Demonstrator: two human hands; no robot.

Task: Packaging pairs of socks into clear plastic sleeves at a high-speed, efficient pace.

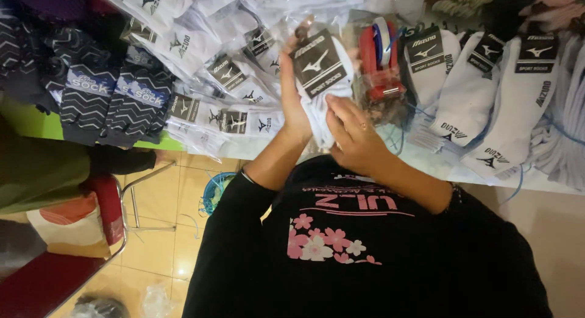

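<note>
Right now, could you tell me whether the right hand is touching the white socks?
Touching. The head view shows the right hand with fingers curled around the lower part of the white socks, while the left hand grips them too.

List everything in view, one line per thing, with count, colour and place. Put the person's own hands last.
White sock pair with black card label: one, white, held up in both hands.
White socks with black labels: about four loose pairs, table right.
Clear-bagged white socks: a heap, count unclear, table top left.
Dark zigzag socks with blue labels: several, black-grey, table left.
Red tagging tool in clear bag: one, right of the held pair.
Red metal-framed chair: one, lower left.
Blue basket: one, on the tiled floor.
Left hand: grips the pair's left side.
Right hand: pinches its lower part.
</note>
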